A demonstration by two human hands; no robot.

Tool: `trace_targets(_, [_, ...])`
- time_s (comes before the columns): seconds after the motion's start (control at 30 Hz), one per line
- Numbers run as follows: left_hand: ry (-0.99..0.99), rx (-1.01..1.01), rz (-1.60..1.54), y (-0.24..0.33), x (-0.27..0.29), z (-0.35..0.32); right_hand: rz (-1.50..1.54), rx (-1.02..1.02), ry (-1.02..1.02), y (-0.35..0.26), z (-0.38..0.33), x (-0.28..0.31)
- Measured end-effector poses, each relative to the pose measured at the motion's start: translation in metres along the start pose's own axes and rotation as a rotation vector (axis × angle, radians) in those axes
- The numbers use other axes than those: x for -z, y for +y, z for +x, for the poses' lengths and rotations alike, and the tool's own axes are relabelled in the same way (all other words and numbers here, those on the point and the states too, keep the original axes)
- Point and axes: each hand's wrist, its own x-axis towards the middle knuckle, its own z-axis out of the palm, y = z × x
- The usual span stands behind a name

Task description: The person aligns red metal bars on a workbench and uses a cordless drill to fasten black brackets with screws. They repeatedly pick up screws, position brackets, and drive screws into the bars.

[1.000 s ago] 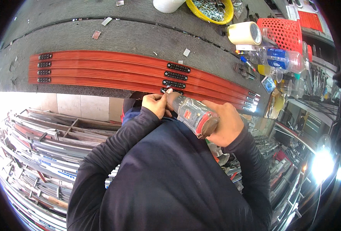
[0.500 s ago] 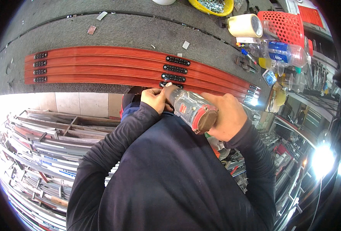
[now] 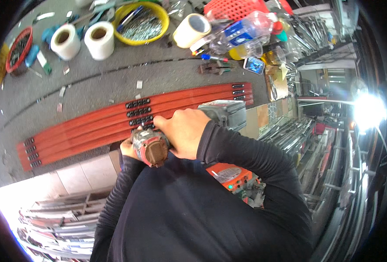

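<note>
My right hand [image 3: 185, 133] is wrapped round the grip of a cordless drill [image 3: 150, 147], its grey battery [image 3: 223, 112] sticking out to the right. The drill's nose faces away from me, over the near edge of several reddish-brown metal profiles [image 3: 84, 131] laid side by side. Black fittings sit on them in groups: a middle group [image 3: 139, 112] just beyond the drill, one at the left end [image 3: 31, 150] and one at the right end [image 3: 238, 91]. My left hand [image 3: 128, 149] is beside the drill's nose, its fingers mostly hidden behind the tool.
The grey carpeted bench [image 3: 88, 87] holds a yellow basket of screws [image 3: 141, 24], two white rolls [image 3: 99, 40], a tape roll [image 3: 192, 30], a plastic bottle [image 3: 246, 30], a phone [image 3: 254, 65] and pliers [image 3: 215, 68]. An orange machine [image 3: 230, 174] stands below my right arm. Metal lengths [image 3: 67, 222] lie lower left.
The view has turned, so more of the bench's far side shows. The drill has swung round, bringing its battery into sight on the right. Both hands stay close to the profiles' near edge.
</note>
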Motion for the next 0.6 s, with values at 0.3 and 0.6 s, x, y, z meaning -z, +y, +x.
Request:
trace_targets(0.3, [0.153,0.146,0.043,0.068,-0.027,-0.032,0.588,0.393,0.566,0.068,-0.062,0.015])
trace_targets(0.6, [-0.007,0.109,0.159,0.115,-0.035,-0.071,0.834,0.132,1.264,0.16,0.024,-0.021])
